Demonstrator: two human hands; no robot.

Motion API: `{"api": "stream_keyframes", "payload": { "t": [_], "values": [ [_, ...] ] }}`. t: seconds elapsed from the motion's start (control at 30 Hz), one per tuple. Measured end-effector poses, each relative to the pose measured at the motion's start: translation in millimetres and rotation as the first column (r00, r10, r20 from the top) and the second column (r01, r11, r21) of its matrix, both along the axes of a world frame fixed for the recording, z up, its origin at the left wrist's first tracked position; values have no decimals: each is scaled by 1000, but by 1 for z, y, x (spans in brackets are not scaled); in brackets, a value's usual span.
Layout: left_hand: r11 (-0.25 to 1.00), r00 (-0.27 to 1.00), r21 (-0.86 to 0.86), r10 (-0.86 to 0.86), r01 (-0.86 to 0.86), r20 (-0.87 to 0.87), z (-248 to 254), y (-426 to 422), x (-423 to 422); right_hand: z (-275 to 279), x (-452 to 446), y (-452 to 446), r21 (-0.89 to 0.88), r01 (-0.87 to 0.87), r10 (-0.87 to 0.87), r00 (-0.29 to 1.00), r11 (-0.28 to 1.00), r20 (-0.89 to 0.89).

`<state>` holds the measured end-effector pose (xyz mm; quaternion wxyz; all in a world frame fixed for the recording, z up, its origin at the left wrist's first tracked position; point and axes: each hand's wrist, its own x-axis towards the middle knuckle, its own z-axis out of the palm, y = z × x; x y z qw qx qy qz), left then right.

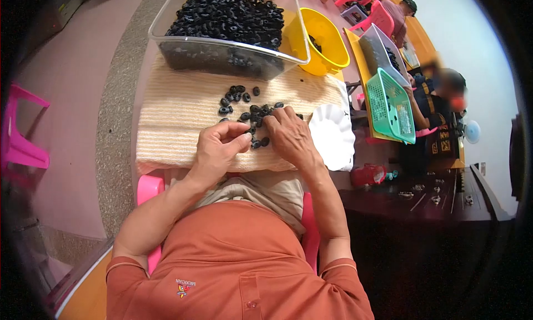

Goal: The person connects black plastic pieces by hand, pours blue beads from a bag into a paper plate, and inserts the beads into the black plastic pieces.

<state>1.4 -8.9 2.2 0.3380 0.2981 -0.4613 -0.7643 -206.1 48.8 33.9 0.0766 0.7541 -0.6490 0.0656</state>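
Observation:
My left hand (218, 148) is closed in a pinch, thumb and forefinger tips at a small black oval part beside the pile. Curled downward, the fingers of my right hand (290, 135) touch the pile of small black parts (257, 116); their tips are partly hidden among the pieces. Several more black parts (237, 92) lie loose just beyond, on the striped cream towel (172, 114). To the right of my right hand is a white plate with a wavy rim (332, 137).
A clear plastic bin (222, 56) heaped with black parts stands at the back, beside a yellow basin (325, 59). At right, a person (430, 98) sits near a green basket (383, 106) and a grey bin (375, 51). A pink stool (25, 128) stands left.

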Motion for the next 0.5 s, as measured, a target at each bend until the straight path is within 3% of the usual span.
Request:
{"api": "stream_keyframes", "payload": {
  "t": [0.5],
  "values": [
    [999, 1000, 35, -5, 4, 21, 7, 2, 0, -6, -9, 6, -8, 0, 1, 997, 1000, 83]
  ]
}}
